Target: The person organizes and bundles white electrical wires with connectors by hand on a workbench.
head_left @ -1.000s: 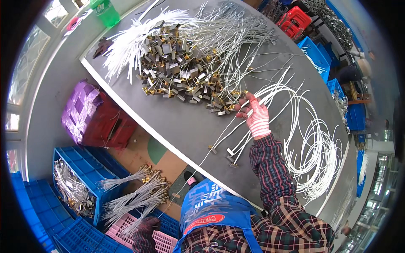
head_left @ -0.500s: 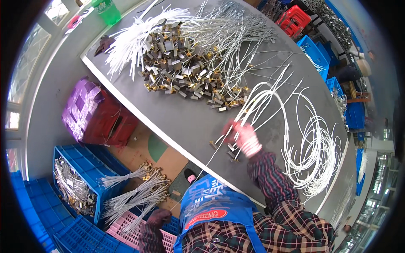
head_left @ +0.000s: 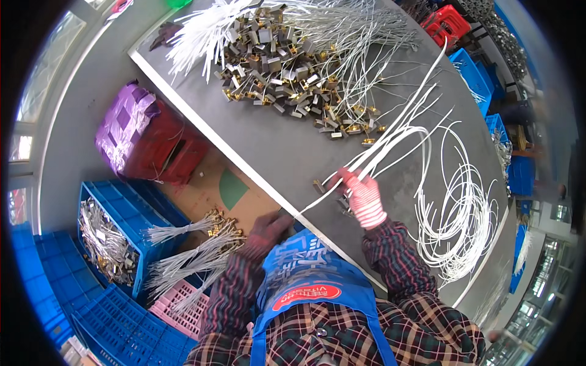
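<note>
Evidently, White Wires Meet Two Hands at the Table's Edge

Well, from where I stand, the right hand (head_left: 361, 195) has its thumb and fingers pinched together around white wires (head_left: 316, 201), low over the grey table (head_left: 244, 143). Their ends slant down to the table's white edge, while their longer lengths run past the hand toward the far side, near a loose coil (head_left: 471, 259) of similar wire. Just outside that edge, the left hand (head_left: 268, 230) is partly curled beside the tips; I cannot tell whether its dark fingers have hold of them.

One metal block (head_left: 318, 186) lies just beside the right fingertips, and a pile of brass-fitted blocks (head_left: 274, 70) is heaped well apart, farther up the table. Down by the left sleeve, bundled wires (head_left: 195, 262) rest partly over a pink crate (head_left: 180, 308).

I take this step to be bringing the ends together between the hands. The next move seems to call for a sure left-hand hold on the tips, with the lengths clear of the coil.
</note>
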Tool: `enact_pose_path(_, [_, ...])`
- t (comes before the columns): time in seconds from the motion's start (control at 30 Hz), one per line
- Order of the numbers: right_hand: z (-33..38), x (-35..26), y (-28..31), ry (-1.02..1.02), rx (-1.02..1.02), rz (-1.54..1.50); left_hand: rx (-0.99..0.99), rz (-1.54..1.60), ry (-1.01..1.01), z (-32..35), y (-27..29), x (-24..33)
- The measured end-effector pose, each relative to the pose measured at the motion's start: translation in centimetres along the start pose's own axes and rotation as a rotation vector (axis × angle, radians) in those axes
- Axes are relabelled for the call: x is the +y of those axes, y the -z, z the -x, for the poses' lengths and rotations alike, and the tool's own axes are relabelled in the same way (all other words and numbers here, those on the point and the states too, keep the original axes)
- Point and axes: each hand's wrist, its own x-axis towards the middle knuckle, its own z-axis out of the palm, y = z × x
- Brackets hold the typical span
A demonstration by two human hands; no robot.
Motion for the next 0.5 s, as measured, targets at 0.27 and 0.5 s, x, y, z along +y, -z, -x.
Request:
enact_pose_path(0.27, [-1.1,0.8,4.1,-0.031,0.250,0.106,0.078,-0.051,-0.109,-6.4,-7.7,5.8])
enact_pose_path(0.5, [-1.4,-0.8,9.7,0.173,0.482,0.135,0.228,-0.977,-0.651,-10.5,-8.9,11.2])
